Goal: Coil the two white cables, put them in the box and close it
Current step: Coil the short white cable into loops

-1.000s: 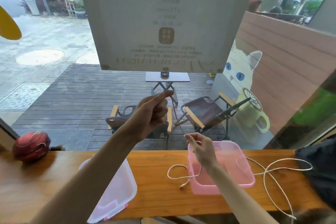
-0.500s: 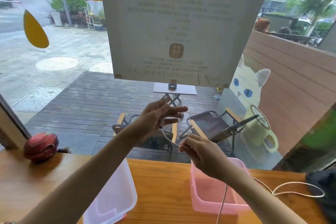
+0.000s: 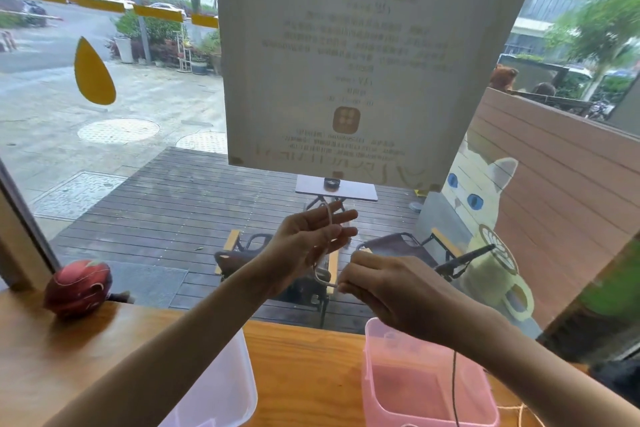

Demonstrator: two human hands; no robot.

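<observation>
Cable (image 3: 329, 218), white, loops over the straight, spread fingers of the left hand (image 3: 304, 243), raised above the table (image 3: 311, 374). Right hand (image 3: 391, 291), at its 4 o'clock, pinches the same cable. Pink box (image 3: 429, 388) sits uncovered at 5 o'clock, clear lid (image 3: 221, 392) at 7.

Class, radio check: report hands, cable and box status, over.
Left hand open, white cable looped over it. Right hand pinches it. Pink box open below; nothing in the way.
</observation>
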